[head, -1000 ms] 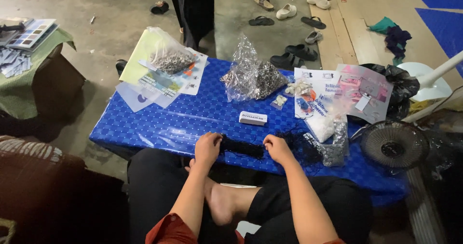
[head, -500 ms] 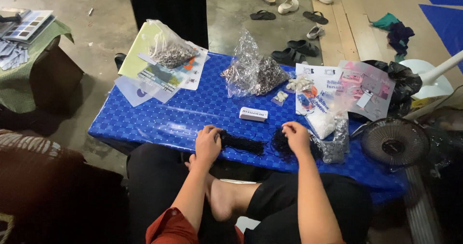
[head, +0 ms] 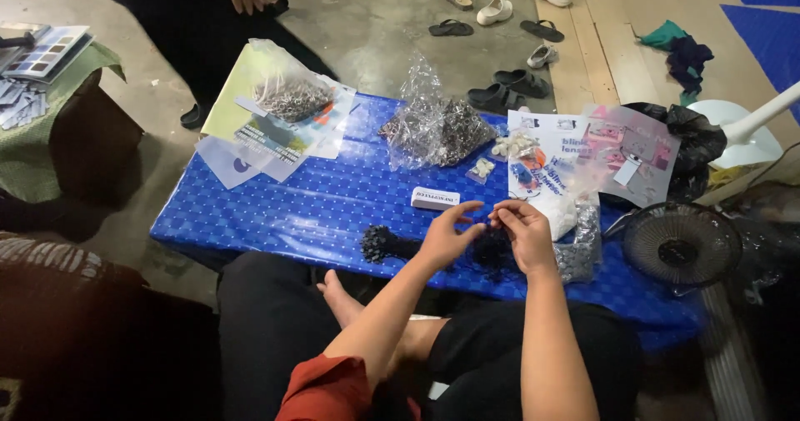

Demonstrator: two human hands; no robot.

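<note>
- We are sitting cross-legged at a low bench (head: 275,213) covered in blue patterned plastic, and we are taking the small white box (head: 435,199) near its middle as our landmark.
- Our left hand (head: 446,236) is working just below the white box, toward our body, its fingers curled and pinching at a dark cluster of small black pieces (head: 492,246).
- Our right hand (head: 527,236) is working just to the right of the left one, below and to the right of the white box; its fingers are bent in and closing on the same dark cluster from the far side.
- The two hands are nearly touching at the fingertips, with the cluster lying between and just under them, so both are about equally near it.
- A black strip of the same pieces (head: 385,243) is lying below and to the left of the white box, its long axis running left to right along the near edge of the bench; the left hand is the nearer one to it.
- We cannot tell exactly which single piece the fingertips are gripping, as it is too small and dark.
- Beyond the white box a crinkled clear bag of dark parts (head: 433,125) is resting.
- Far to the right of the box a small black fan (head: 682,244) is lying face up.
</note>
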